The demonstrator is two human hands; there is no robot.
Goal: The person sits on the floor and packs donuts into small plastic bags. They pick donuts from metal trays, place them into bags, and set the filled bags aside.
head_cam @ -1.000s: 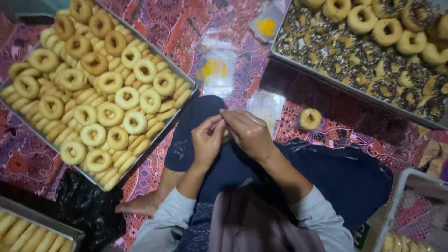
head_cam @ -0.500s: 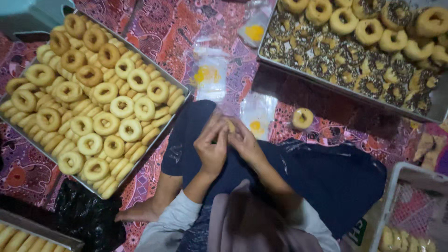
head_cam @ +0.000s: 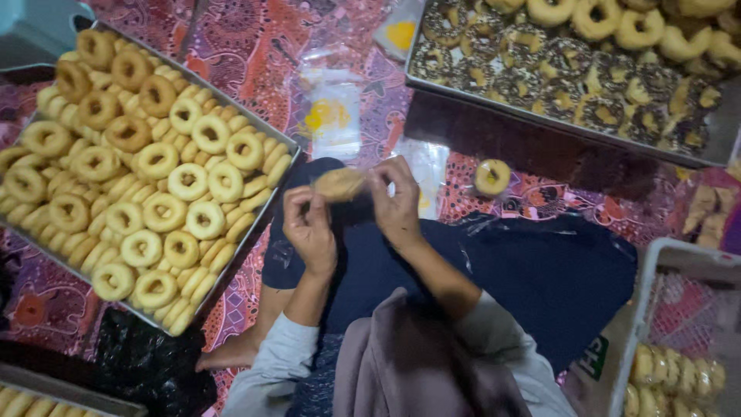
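Both hands, the left hand [head_cam: 310, 225] and the right hand [head_cam: 395, 205], are closed on one doughnut [head_cam: 338, 184] held between them above the lap, each pinching an end. It looks light, soft and easily squashed, perhaps slick if bagged, so a gentle hold by the outer edge seems best. The fingertips hide its ends, and whether a clear wrapper covers it is hard to make out.
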